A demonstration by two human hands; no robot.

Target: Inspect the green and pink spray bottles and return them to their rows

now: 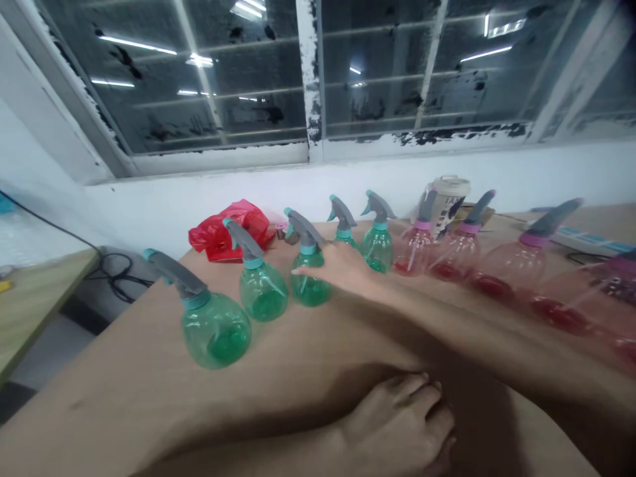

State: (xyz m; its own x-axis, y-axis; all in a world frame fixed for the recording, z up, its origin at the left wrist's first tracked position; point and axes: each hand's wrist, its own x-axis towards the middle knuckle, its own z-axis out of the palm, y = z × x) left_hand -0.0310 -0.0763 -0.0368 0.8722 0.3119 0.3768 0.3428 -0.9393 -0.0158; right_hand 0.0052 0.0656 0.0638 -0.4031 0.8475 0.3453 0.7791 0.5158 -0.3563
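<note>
My right hand (342,265) reaches in from the right and is closed around a green spray bottle (311,295). Its thumb lies across the front of the bottle; the other fingers are mostly hidden. Low in the view, my left hand (402,421) rests on the table, its fingers curled under and nothing visible in them. To the left stand two more green spray bottles, one near (216,331) and one farther back (263,291). Just behind my right hand are another two green bottles, one partly covered (342,218), the other (377,248) upright. All have grey trigger heads and some green liquid inside.
Several pink spray bottles (511,265) with red liquid continue the row rightward. A crumpled red plastic bag (231,232) and a lidded paper cup (450,199) are behind. A power strip (586,240) lies at back right. Black cables (119,275) hang beyond the table's left edge.
</note>
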